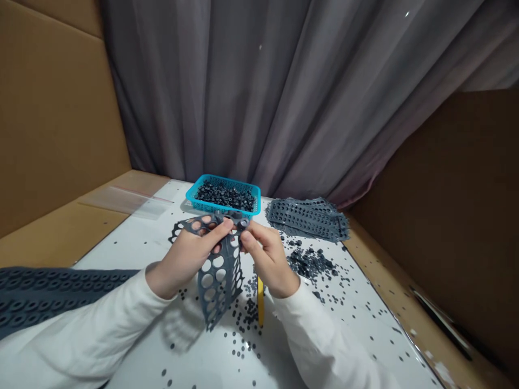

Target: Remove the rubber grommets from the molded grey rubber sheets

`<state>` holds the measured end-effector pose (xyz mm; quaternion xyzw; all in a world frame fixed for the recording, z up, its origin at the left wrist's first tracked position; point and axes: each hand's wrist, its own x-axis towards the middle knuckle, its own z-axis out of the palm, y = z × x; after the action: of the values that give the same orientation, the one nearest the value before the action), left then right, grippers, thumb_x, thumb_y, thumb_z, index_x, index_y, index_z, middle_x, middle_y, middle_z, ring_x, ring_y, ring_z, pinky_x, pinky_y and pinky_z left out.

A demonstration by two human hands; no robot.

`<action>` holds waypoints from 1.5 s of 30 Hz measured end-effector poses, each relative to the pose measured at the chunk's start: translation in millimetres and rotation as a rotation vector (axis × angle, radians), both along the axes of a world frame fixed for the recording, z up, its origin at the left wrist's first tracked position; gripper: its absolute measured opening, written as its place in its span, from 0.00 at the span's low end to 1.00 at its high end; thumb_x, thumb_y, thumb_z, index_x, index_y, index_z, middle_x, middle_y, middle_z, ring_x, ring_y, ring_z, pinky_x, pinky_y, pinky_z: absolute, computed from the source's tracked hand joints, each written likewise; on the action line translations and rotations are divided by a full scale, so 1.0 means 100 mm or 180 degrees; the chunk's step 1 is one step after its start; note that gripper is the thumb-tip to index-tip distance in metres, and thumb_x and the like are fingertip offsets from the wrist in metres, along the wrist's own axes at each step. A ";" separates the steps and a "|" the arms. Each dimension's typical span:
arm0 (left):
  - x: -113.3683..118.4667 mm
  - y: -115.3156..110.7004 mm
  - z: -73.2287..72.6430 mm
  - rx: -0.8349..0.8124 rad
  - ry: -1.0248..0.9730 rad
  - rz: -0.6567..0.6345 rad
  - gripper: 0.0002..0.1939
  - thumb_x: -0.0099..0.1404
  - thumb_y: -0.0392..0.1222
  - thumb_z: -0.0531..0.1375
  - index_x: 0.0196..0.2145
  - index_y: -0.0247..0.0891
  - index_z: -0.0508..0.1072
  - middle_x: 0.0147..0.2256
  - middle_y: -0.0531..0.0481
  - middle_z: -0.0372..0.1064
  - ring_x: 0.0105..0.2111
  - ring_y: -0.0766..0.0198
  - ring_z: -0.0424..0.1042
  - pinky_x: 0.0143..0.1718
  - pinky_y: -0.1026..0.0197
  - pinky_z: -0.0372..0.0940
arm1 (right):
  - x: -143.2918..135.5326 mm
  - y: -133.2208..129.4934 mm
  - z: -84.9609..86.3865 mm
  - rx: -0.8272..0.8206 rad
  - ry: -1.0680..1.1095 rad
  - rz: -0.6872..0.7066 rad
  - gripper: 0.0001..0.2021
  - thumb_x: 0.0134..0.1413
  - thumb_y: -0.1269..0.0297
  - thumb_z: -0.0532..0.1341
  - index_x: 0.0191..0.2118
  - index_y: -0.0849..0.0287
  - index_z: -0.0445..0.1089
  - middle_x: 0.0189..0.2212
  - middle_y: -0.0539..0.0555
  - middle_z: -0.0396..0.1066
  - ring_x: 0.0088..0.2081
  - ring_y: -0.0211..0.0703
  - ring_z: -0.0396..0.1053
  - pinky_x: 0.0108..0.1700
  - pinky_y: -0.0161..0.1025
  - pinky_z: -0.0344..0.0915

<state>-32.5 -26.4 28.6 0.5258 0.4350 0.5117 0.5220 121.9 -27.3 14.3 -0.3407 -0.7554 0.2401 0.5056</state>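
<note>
A dark grey rubber sheet (214, 286) full of round holes hangs bent over in front of me. My left hand (188, 251) is closed around its upper part, the thumb pressed on top. At the sheet's upper right edge sits a small ring-shaped rubber piece (243, 222). My right hand (270, 256) pinches with thumb and forefinger at that edge, right beside the ring piece. Just below the right hand a yellow stick (260, 302) points toward me; its upper end is hidden, and I cannot tell whether the hand touches it.
Behind the hands stands a blue basket (188, 195) of small dark rubber parts. Stacked perforated sheets (308, 218) lie at the right, near a pile of dark bits (310, 263). Another sheet with raised rings (60, 294) lies left. Clear plastic bags (130, 201) rest behind it. Cardboard walls flank the table.
</note>
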 end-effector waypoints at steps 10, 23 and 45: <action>-0.01 -0.03 0.09 0.0301 0.0645 -0.0024 0.16 0.55 0.49 0.61 0.19 0.38 0.62 0.19 0.58 0.59 0.22 0.69 0.60 0.26 0.66 0.59 | 0.19 -0.09 0.27 0.0791 -0.0540 -0.0172 0.06 0.53 0.69 0.59 0.38 0.59 0.70 0.31 0.54 0.71 0.33 0.39 0.67 0.36 0.39 0.65; -0.13 0.06 0.13 0.0371 0.0968 -0.0543 0.08 0.51 0.46 0.64 0.25 0.40 0.78 0.28 0.47 0.77 0.31 0.56 0.72 0.32 0.62 0.65 | 0.03 -0.05 0.12 -0.0997 0.1268 -0.0282 0.07 0.49 0.65 0.62 0.24 0.60 0.70 0.20 0.49 0.68 0.25 0.35 0.65 0.31 0.35 0.62; -0.12 0.05 0.23 -0.0388 0.0803 -0.0001 0.09 0.49 0.46 0.65 0.24 0.36 0.76 0.23 0.51 0.73 0.22 0.64 0.66 0.24 0.66 0.57 | 0.11 0.00 0.11 -0.2617 0.2389 0.0412 0.12 0.50 0.57 0.62 0.30 0.63 0.73 0.26 0.54 0.73 0.25 0.33 0.68 0.33 0.33 0.67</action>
<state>-44.8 -21.6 51.6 0.5533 0.5273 0.4141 0.4942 133.3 -26.9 25.3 -0.3539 -0.3872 0.6502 0.5495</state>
